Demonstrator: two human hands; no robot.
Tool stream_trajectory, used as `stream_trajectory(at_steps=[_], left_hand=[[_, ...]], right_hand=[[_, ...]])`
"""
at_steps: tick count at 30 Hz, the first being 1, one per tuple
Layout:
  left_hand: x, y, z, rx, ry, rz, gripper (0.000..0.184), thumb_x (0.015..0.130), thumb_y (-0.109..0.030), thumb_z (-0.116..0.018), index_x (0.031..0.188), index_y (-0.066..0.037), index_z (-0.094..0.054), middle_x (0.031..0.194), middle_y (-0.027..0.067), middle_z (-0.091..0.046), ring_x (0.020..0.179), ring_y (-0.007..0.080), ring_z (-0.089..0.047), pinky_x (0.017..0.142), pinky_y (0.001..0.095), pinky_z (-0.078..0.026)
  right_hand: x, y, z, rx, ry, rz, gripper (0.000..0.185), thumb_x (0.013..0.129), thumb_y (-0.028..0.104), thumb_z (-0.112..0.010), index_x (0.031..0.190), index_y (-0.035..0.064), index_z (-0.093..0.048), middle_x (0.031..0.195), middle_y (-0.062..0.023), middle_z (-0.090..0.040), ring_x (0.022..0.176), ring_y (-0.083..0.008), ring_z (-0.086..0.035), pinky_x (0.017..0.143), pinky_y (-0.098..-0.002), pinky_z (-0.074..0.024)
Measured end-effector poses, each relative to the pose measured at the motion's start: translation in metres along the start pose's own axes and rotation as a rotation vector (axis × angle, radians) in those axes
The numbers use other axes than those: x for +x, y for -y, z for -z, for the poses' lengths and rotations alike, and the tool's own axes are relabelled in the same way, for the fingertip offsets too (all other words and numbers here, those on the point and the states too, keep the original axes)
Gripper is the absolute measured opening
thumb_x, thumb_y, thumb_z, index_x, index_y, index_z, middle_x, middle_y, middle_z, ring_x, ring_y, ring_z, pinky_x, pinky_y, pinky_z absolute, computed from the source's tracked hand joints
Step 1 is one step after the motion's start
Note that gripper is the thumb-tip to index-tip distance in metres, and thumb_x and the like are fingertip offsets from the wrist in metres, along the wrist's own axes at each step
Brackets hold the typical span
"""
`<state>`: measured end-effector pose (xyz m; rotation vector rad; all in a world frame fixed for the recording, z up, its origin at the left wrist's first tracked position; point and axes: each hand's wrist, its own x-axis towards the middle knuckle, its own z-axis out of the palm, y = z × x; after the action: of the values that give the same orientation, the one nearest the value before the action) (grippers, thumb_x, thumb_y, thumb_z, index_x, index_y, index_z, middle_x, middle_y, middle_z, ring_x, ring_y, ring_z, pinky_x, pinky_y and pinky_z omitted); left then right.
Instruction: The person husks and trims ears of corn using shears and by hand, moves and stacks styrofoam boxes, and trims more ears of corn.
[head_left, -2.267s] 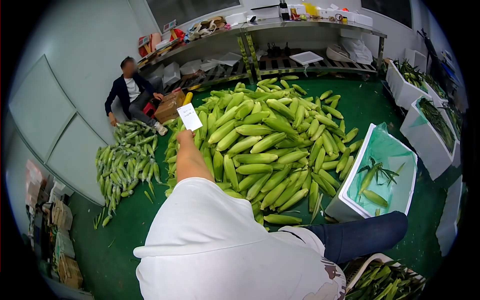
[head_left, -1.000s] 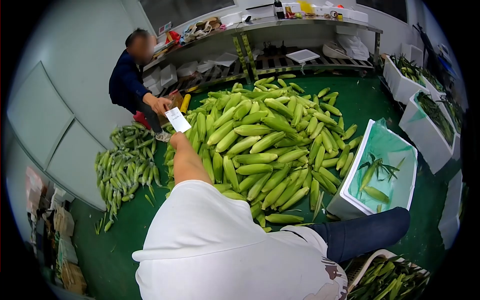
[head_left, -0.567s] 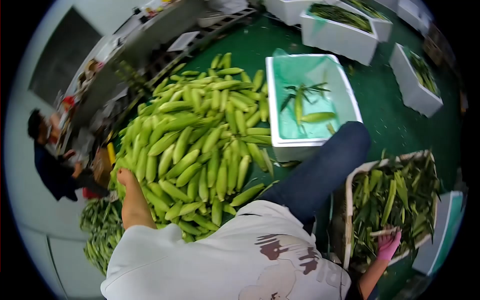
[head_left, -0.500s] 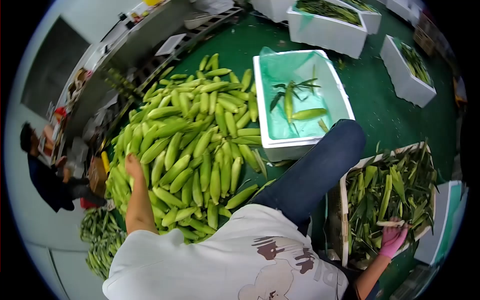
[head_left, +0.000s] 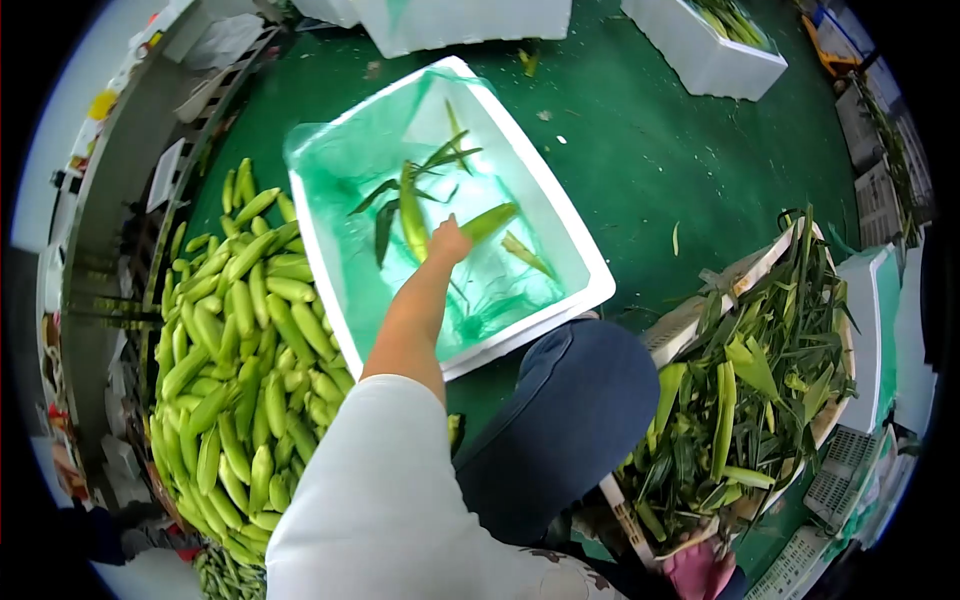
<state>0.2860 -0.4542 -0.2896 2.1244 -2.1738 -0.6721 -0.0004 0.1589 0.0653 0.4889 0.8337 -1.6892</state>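
My bare left hand (head_left: 450,242) reaches into a white foam box (head_left: 560,200) lined with green plastic film. Its fingers are closed at the near end of an ear of corn (head_left: 490,222) in green husk. Just left of that hand, a second ear (head_left: 411,215) lies on the film, with dark loose leaves around it. At the bottom, my right hand (head_left: 698,570) wears a pink glove and is at the near corner of a crate (head_left: 632,520) heaped with husks and leaves. Its fingers look curled by a pale strip that I cannot make out.
A big pile of green corn ears (head_left: 240,370) covers the floor at left. My bent knee (head_left: 590,400) stands between box and crate. More foam boxes (head_left: 710,55) are at the back, plastic baskets (head_left: 845,470) at lower right, and a shelf (head_left: 130,180) along the left wall.
My left hand has gone from the corn pile rightward into the foam box, onto the ear lying there. My view has turned, and my gloved right hand now shows lower, at the crate's near corner.
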Motion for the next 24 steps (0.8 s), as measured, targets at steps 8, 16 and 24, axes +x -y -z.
stream_trajectory(at_steps=[8,16,24], left_hand=[[-0.006,0.0,-0.061,-1.046,0.256,0.344,0.065,0.075,-0.025,-0.083,0.129,-0.008,-0.051,0.12,0.0095,-0.062,0.107,0.0237,-0.061,0.091,0.0385,-0.051],[-0.156,-0.1,0.151,-0.76,-0.158,-0.661,0.07,0.067,0.002,-0.082,0.129,-0.012,-0.051,0.13,0.0105,-0.055,0.126,0.0273,-0.051,0.105,0.0361,-0.042],[-0.311,-0.308,0.268,-0.602,-0.096,-1.523,0.056,0.07,-0.002,-0.079,0.119,-0.011,-0.052,0.131,0.0125,-0.054,0.132,0.0377,-0.045,0.108,0.0453,-0.037]], right_hand=[[0.046,0.035,-0.021,-0.004,0.025,0.072,0.042,0.091,0.032,-0.057,0.127,0.0098,-0.06,0.13,-0.0095,-0.061,0.121,-0.0261,-0.053,0.106,-0.0487,-0.0387],[0.071,0.022,-0.043,-0.374,0.167,0.289,0.054,0.087,0.017,-0.064,0.136,0.0061,-0.045,0.112,-0.0061,-0.056,0.104,-0.0235,-0.058,0.095,-0.0413,-0.0494],[0.024,0.03,-0.114,-0.704,0.238,0.635,0.02,0.082,0.011,-0.063,0.098,0.0069,-0.052,0.079,-0.0018,-0.049,0.071,-0.0149,-0.049,0.065,-0.0309,-0.0432]])
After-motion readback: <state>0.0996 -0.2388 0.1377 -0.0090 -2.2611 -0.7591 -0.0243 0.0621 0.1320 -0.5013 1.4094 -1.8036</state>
